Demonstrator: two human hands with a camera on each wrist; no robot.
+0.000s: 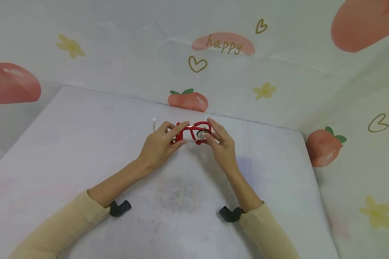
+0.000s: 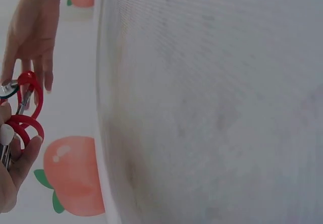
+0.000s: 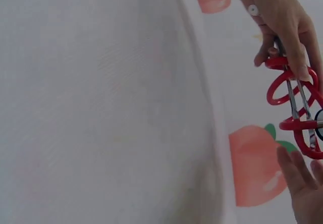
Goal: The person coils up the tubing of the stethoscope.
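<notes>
A stethoscope with coiled red tubing (image 1: 194, 128) is held up between both hands above the far part of the table. My left hand (image 1: 159, 144) grips the bundle at its left end, thumb below and fingers above. A metal ear tube with a pale ear tip (image 1: 153, 119) sticks out past that hand. At the other end, the thumb of my right hand (image 1: 223, 147) lies against the silver chest piece (image 1: 202, 134), with the index finger at the upper loop. The right wrist view shows the metal tubes (image 3: 298, 100) running through the red loops.
The white table (image 1: 116, 230) carries faint stains. Behind and to the right stands a pale backdrop (image 1: 133, 54) printed with fruit, flowers and hearts. A black curved piece sits at each wrist, left (image 1: 120, 208) and right (image 1: 230, 214).
</notes>
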